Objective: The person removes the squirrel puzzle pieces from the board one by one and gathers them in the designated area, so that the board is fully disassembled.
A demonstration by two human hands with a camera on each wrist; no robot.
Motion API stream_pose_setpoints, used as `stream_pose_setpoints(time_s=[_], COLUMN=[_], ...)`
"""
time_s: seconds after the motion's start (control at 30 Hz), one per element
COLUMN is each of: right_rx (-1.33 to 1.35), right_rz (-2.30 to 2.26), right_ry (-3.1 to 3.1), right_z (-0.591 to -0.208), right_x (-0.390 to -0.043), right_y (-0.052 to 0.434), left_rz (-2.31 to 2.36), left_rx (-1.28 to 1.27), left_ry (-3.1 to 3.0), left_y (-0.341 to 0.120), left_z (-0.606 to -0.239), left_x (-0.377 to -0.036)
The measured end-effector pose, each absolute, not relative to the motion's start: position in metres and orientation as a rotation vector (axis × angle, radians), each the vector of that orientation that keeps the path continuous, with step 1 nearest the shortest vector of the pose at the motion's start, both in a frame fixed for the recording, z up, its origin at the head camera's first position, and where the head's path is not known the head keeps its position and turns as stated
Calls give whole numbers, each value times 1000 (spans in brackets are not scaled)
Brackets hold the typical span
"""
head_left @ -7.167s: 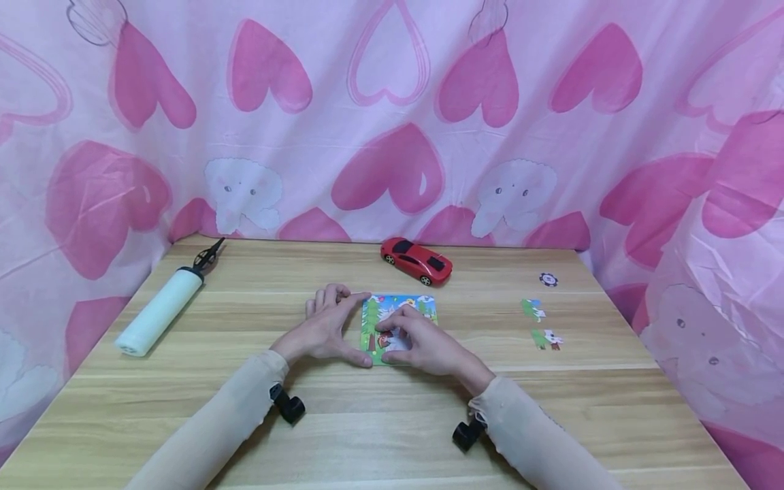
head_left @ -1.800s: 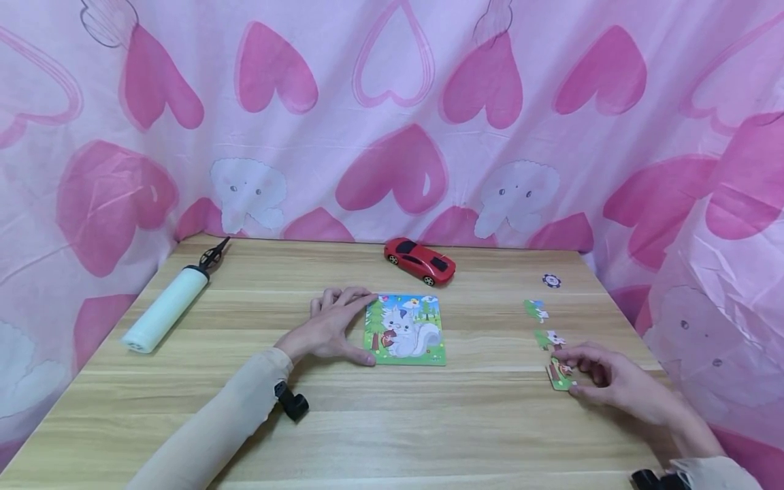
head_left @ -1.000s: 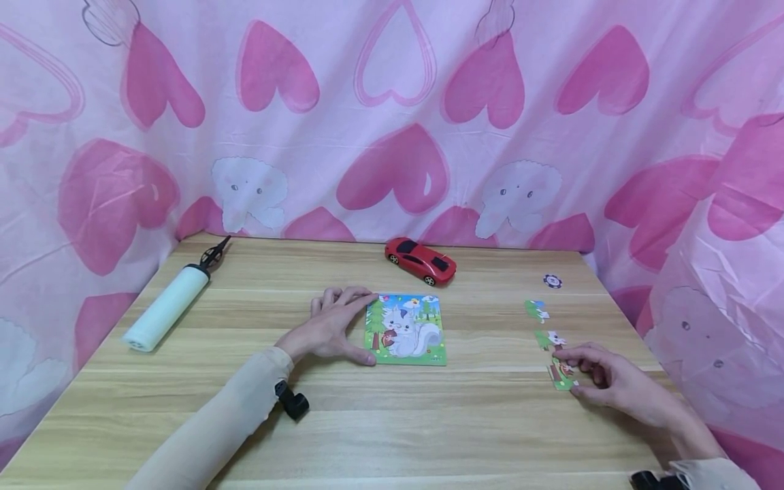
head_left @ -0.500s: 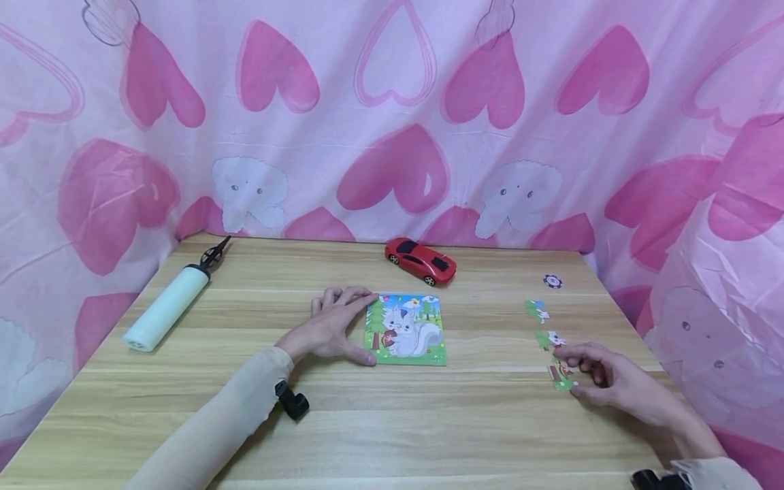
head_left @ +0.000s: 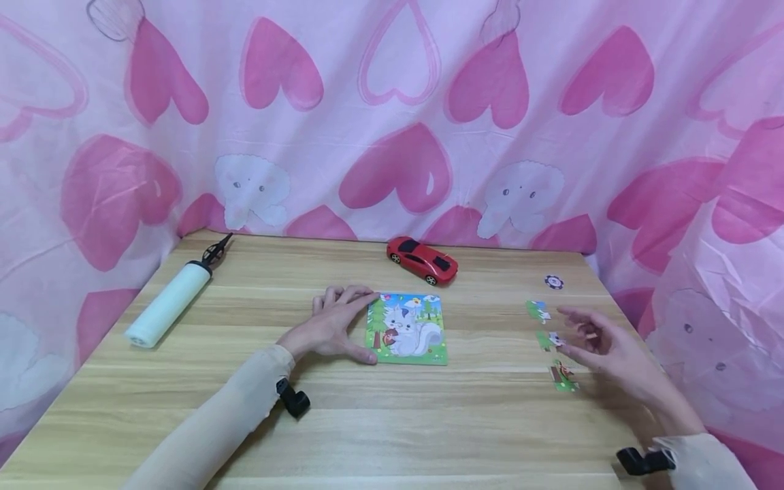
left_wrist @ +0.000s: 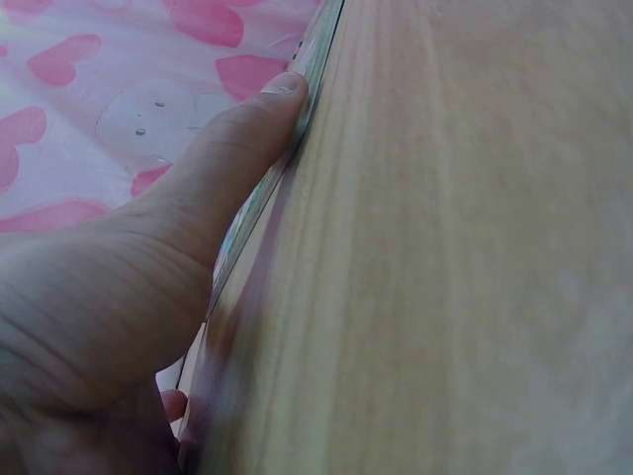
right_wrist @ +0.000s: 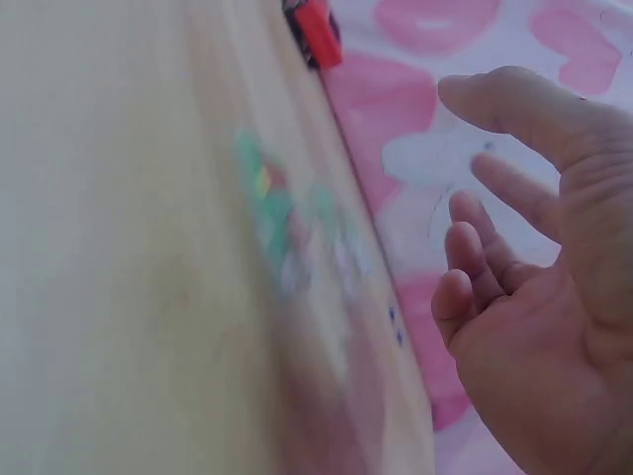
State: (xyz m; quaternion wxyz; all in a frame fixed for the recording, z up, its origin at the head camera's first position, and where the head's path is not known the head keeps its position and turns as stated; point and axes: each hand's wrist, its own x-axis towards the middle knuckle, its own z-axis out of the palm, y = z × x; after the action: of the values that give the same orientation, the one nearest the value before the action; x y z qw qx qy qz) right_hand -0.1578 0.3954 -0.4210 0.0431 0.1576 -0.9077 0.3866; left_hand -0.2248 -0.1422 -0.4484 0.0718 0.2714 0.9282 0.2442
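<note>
A square picture puzzle [head_left: 410, 330] with a white squirrel on it lies flat at mid-table. My left hand [head_left: 331, 331] rests at its left side, index fingertip at the far corner, thumb at the near one. In the left wrist view the straight thumb [left_wrist: 237, 148] lies along the puzzle's edge [left_wrist: 262, 193]. On the right, three loose puzzle pieces lie in a row: a near one [head_left: 563, 376], a middle one [head_left: 547, 340] and a far one [head_left: 537, 311]. My right hand [head_left: 618, 350] hovers beside them, holding nothing, thumb and fingers apart.
A red toy car [head_left: 421, 260] stands behind the puzzle. A pale green hand pump [head_left: 171, 303] with a black nozzle lies at the left. A dark-and-white round chip [head_left: 554, 282] lies at the back right. A pink heart-print curtain [head_left: 392, 163] hangs behind the table.
My right hand went from the puzzle to the right; a third piece now lies there. It has let go of that near piece and lifted away. The left hand has stayed by the puzzle.
</note>
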Motion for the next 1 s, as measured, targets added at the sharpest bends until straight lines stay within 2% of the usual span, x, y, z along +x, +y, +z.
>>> stream_pose_setpoints(time_s=[0.27, 0.57, 1.0], right_rx=[599, 653, 706], right_rz=[1471, 1573, 1652], right_ry=[-2635, -2568, -2564], right_z=[-401, -384, -379], right_x=[-190, -225, -249], right_y=[347, 279, 213], left_rz=[727, 736, 725], left_rx=[818, 810, 816], left_ry=[2790, 2784, 2791], left_y=[-142, -143, -143], left_z=[-448, -447, -449], left_x=[-225, -224, -226])
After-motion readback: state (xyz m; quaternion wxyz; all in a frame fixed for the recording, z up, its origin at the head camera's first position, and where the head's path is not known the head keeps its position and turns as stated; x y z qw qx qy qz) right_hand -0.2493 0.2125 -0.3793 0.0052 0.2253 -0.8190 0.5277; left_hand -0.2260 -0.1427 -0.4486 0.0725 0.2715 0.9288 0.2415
